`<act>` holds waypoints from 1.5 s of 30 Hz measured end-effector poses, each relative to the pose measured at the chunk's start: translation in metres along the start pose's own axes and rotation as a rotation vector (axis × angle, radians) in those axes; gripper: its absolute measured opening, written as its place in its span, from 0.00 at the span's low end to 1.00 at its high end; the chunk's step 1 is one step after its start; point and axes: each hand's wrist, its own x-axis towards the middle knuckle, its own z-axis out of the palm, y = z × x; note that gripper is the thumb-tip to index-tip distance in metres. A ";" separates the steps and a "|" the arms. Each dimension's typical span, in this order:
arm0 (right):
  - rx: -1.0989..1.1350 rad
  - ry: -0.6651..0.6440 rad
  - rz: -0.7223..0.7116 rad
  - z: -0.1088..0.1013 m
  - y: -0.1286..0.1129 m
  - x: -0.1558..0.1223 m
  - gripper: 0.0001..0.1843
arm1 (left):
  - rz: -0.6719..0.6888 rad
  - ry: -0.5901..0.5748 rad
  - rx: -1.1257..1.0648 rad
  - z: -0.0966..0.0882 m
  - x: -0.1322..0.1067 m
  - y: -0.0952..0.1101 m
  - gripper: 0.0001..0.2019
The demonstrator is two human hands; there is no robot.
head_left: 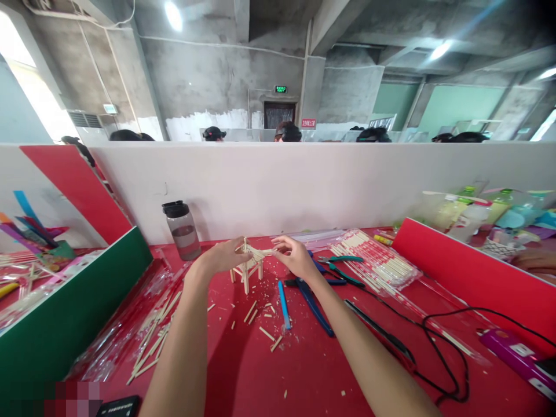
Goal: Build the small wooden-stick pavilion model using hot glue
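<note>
A small model of pale wooden sticks (246,267) stands on short legs on the red tabletop. Its top is partly hidden by my fingers. My left hand (222,256) is closed on its upper left side, thumb and fingers around the sticks. On the other side, my right hand (295,256) has its fingertips and thumb pinched at the end of a thin stick (266,252) that juts from the model's top. Cut stick pieces (251,311) and crumbs lie in front of the model. A blue pen-like tool (284,306) rests near them.
Blue-handled pliers (315,307) and green-handled pliers (345,267) lie right, near packed sticks (377,258) and a black cable (460,347). A water bottle (182,231) stands behind left. Loose sticks (152,341) lie left. Green (87,301) and red dividers (469,272) flank the desk.
</note>
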 end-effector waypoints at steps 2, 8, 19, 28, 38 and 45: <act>0.009 0.001 0.002 0.000 -0.002 0.000 0.14 | 0.016 -0.026 -0.018 0.000 0.000 0.000 0.29; 0.027 -0.012 0.026 -0.001 -0.006 0.001 0.13 | 0.008 -0.030 -0.016 0.000 0.002 -0.002 0.29; 0.007 -0.001 0.017 -0.001 -0.002 0.003 0.14 | 0.020 -0.038 -0.013 0.000 0.002 -0.004 0.31; -0.017 -0.009 0.006 -0.003 -0.005 0.002 0.13 | 0.015 -0.056 -0.047 0.000 0.003 -0.004 0.33; 0.027 0.031 0.028 0.004 -0.001 0.002 0.13 | 0.005 -0.028 -0.043 0.001 -0.001 -0.002 0.34; 0.011 0.056 -0.003 0.006 -0.003 0.002 0.12 | 0.037 0.013 0.017 -0.005 -0.011 0.009 0.30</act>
